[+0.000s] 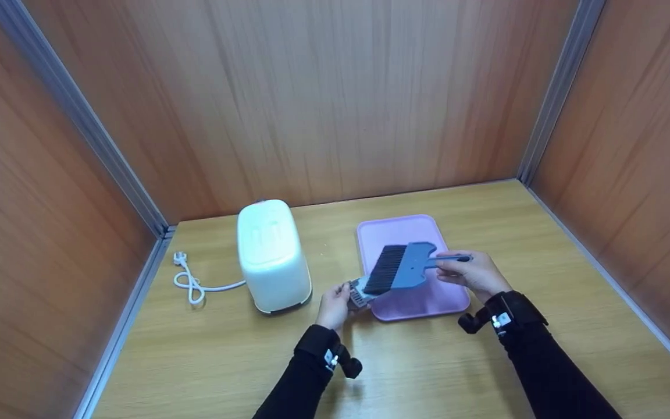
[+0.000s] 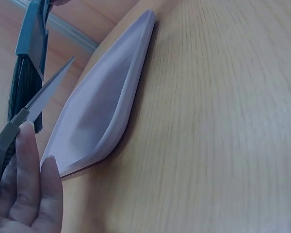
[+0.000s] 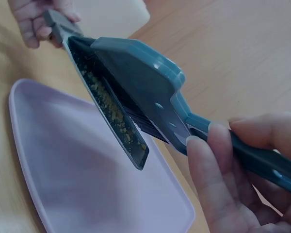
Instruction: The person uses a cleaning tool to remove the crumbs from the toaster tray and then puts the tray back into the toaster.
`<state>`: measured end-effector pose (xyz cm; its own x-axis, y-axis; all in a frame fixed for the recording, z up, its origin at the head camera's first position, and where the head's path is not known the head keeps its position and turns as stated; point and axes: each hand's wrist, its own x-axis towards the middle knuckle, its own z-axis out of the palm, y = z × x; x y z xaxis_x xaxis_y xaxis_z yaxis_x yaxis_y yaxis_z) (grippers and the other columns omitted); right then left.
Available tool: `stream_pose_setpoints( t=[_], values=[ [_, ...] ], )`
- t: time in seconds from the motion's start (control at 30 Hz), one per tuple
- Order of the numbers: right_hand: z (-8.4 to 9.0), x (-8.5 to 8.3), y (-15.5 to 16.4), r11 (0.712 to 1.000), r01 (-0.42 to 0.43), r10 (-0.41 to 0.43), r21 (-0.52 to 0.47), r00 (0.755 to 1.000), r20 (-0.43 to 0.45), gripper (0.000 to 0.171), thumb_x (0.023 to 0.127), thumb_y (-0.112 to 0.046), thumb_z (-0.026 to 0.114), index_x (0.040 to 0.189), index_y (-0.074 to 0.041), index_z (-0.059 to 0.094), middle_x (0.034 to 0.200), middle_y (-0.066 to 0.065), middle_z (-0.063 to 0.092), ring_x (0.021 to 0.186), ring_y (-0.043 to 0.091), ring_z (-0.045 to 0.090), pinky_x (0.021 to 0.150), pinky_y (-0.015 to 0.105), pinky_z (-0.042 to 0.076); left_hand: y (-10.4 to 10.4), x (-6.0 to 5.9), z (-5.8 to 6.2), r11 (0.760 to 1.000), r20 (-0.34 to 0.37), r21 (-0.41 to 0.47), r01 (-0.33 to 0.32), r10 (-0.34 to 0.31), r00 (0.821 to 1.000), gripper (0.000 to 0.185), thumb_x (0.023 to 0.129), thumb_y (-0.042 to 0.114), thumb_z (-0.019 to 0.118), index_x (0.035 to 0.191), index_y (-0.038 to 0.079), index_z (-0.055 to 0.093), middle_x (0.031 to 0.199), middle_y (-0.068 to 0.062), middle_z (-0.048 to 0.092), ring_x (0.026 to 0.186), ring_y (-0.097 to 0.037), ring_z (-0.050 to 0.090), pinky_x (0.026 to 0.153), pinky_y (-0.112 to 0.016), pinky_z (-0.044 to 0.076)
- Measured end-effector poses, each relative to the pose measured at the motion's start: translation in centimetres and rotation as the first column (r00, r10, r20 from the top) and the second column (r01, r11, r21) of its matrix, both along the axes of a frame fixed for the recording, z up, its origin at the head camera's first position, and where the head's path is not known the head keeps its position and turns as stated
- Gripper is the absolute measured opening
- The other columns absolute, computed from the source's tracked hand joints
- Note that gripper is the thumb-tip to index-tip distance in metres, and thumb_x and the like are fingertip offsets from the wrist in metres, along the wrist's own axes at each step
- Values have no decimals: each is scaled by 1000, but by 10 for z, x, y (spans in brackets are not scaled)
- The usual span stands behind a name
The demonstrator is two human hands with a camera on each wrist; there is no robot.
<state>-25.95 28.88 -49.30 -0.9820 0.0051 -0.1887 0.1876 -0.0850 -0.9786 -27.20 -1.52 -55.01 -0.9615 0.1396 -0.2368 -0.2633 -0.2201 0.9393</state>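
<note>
My left hand (image 1: 339, 295) pinches the grey handle of a narrow metal crumb tray (image 1: 359, 293), held tilted over the near left corner of a lilac plastic tray (image 1: 405, 230). Brown crumbs lie along the crumb tray (image 3: 111, 111). Gripped by its handle in my right hand (image 1: 448, 269), a blue hand brush (image 1: 402, 266) has its black bristles laid against the crumb tray. The left wrist view shows my left hand's fingers (image 2: 26, 189) on the crumb tray's handle (image 2: 5, 145), with the brush (image 2: 31, 43) above. My right hand (image 3: 233, 179) wraps round the brush (image 3: 140, 73) above the lilac tray (image 3: 68, 170).
A white toaster (image 1: 273, 254) stands left of the lilac tray, its white cord and plug (image 1: 192, 282) coiled on the wooden table (image 1: 428, 366) further left. Brown panel walls close in the back and both sides.
</note>
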Motion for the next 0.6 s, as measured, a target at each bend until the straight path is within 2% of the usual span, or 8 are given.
stream_pose_setpoints(
  t=[0.17,0.27,0.4,0.6],
  values=[
    [-3,1,2,995,35,-35,-98,999,3,52,100,-8,76,142,15,56,94,5,79,87,11,76,91,29,62,0,0,1,1000,3,-26,0,0,1000,42,118,15,40,143,-17,48,124,-28,67,101,-24,70,89,-37,63],
    [-3,1,1,992,68,-66,-110,998,16,53,101,-14,78,141,13,58,93,4,78,86,10,75,91,29,62,-1,-1,1,1000,-4,-28,2,-2,1000,41,117,14,40,143,-17,49,123,-28,67,99,-23,70,89,-38,63],
    [-2,1,1,989,93,-88,-116,995,47,53,104,-19,73,144,11,55,97,4,76,88,10,74,92,28,61,-1,-2,0,1000,-4,-21,2,-2,1000,41,117,13,38,143,-17,48,124,-28,67,103,-23,69,90,-38,63],
    [-2,0,2,982,94,-85,-164,994,62,49,110,-18,64,146,12,51,103,8,74,94,14,76,96,29,60,-4,-4,-2,998,1,-64,4,-4,1000,43,118,14,38,145,-17,47,124,-26,67,103,-23,69,88,-36,62]
  ],
)
